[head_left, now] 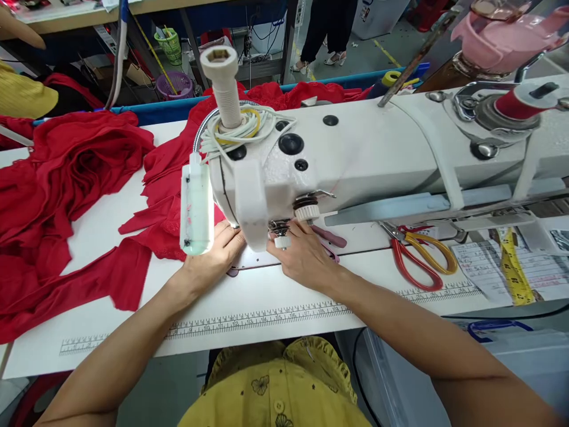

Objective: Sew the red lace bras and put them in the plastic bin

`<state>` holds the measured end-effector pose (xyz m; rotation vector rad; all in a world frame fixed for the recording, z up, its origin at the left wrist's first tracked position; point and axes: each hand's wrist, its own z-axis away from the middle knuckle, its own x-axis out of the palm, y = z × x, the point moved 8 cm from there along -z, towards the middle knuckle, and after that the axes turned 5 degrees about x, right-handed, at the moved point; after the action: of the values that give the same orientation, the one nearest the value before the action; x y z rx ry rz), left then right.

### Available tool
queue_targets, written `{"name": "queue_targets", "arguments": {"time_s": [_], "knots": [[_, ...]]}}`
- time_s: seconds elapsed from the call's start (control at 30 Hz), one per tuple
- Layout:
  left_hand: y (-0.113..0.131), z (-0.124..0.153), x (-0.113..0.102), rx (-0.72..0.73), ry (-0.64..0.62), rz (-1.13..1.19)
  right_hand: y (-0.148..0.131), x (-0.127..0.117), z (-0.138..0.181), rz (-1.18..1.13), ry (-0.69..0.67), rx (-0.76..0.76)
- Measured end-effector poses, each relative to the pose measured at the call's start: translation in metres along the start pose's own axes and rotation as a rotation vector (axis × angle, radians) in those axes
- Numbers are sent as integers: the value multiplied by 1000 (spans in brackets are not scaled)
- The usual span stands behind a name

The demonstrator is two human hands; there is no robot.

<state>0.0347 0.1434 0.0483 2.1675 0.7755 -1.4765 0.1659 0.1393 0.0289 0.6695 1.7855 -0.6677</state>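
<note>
Both my hands are at the needle area of a white sewing machine point(368, 148). My left hand point(224, 246) lies on the machine bed beside red fabric point(166, 231), its visible fingers stretched forward and their tips hidden behind the machine head. My right hand point(306, 255) is bent in under the head with thumb and fingers drawn together. The machine's parts cover its fingertips, so what they hold cannot be made out. Against the right hand's far side is a mauve-handled tool point(329, 237), partly hidden.
Scissors point(420, 258) with red and yellow handles lie to the right, near a yellow tape measure point(515, 270) on papers. A pile of red fabric point(84, 160) covers the table's left. A lit lamp point(196, 207) hangs by the machine head. A person's legs point(329, 29) show behind.
</note>
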Motion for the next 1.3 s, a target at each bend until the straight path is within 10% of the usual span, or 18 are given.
{"name": "queue_targets", "arguments": {"time_s": [0.5, 0.67, 0.87, 1.1, 1.2, 1.3], "knots": [[-51, 25, -12, -453, -3, 365, 1, -11, -1, -68, 162, -46], [-51, 75, -31, -969, 423, 946, -25, -33, 2, -412, 157, 26], [3, 92, -23, -1130, 931, 1410, -100, -20, 4, -963, -113, 227], [25, 94, -33, -862, 308, 1274, -104, -12, 27, -1296, 12, 387], [2, 106, -65, -725, -8, 947, -65, -33, 56, -1646, 25, 552], [-25, 99, -91, -588, -260, 825, -15, -69, 68, -1438, -112, 613]]}}
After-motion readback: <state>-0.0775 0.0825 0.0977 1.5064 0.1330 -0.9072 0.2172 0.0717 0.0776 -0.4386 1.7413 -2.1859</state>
